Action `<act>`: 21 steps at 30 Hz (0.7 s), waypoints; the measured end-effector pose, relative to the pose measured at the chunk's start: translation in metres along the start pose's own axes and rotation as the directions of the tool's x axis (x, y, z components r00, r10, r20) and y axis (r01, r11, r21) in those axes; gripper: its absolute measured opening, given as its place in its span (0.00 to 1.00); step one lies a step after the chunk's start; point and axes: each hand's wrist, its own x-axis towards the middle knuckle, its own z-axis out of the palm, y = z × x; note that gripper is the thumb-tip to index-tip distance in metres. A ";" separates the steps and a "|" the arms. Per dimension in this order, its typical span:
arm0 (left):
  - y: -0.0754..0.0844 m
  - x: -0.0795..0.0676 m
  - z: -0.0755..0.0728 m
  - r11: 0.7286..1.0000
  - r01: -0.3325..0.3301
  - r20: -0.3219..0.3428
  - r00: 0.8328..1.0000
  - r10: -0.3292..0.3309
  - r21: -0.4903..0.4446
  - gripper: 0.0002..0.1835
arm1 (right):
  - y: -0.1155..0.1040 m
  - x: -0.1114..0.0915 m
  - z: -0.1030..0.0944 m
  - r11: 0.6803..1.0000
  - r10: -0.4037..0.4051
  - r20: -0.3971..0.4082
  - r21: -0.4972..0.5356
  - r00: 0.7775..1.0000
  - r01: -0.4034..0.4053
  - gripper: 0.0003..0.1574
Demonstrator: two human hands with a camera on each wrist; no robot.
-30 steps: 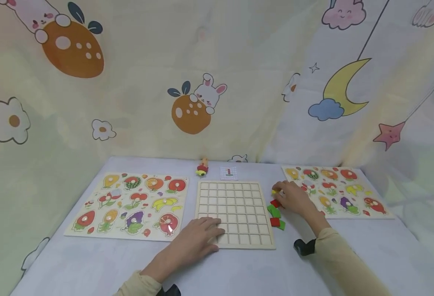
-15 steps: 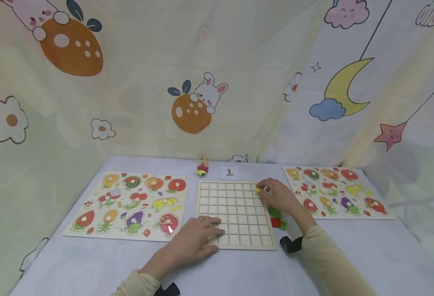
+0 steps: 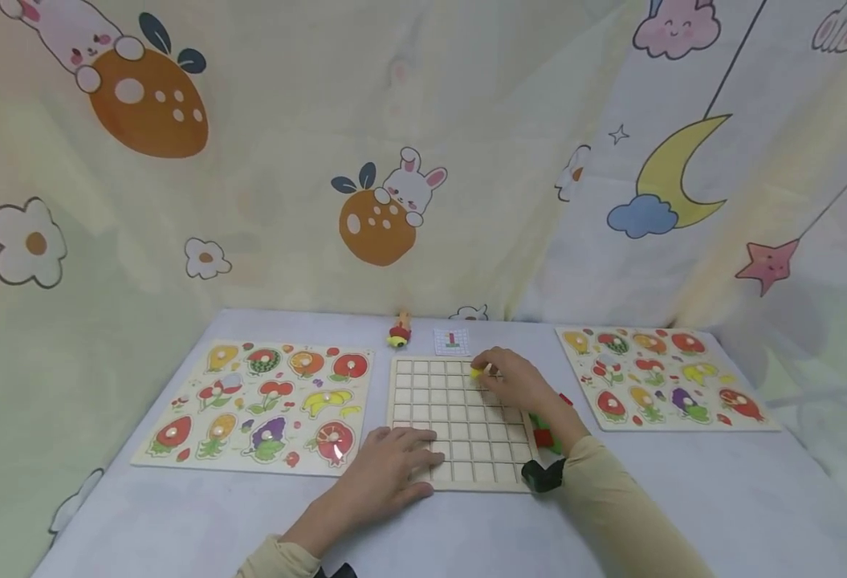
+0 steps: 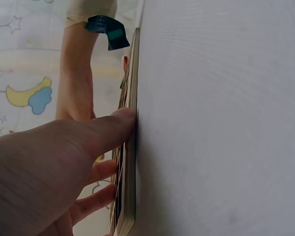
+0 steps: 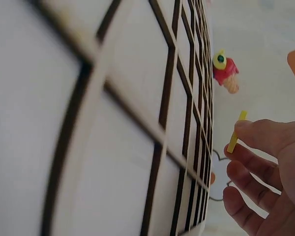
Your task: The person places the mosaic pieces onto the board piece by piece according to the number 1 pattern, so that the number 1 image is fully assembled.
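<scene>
A wooden grid board (image 3: 421, 394) of square cells lies in front of the person. My left hand (image 3: 388, 466) rests on its near left corner with fingers spread; in the left wrist view the thumb (image 4: 119, 124) touches the board's edge. Between thumb and index finger, my right hand (image 3: 515, 384) pinches a thin yellow square tile (image 5: 237, 132), held over the far right part of the grid. The right wrist view shows that tile edge-on, and its other fingers loosely curled. Beside the board's right edge are a red tile (image 3: 543, 438) and green tiles (image 3: 556, 443), partly hidden by the right forearm.
Fruit puzzle boards lie at left (image 3: 238, 429) and right (image 3: 665, 377). Behind the grid are a small card (image 3: 452, 342) with a printed pattern and a small red and yellow toy figure (image 3: 399, 331). A patterned cloth backdrop (image 3: 278, 193) rises behind the table.
My right hand has moved left from the tile pile to over the grid board, carrying the yellow tile. The left hand has stayed on the board's corner. The head view has shifted slightly.
</scene>
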 end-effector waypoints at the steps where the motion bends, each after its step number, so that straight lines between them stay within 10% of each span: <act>1: 0.000 0.000 0.000 1.000 -0.001 -0.004 1.000 0.001 0.008 0.21 | -0.002 0.001 0.002 1.000 -0.009 0.000 0.002 1.000 0.009 0.13; 21: 0.006 -0.002 0.002 0.999 -0.011 -0.025 1.000 0.012 0.036 0.20 | -0.032 0.031 0.030 0.994 -0.030 0.073 -0.100 0.997 0.037 0.12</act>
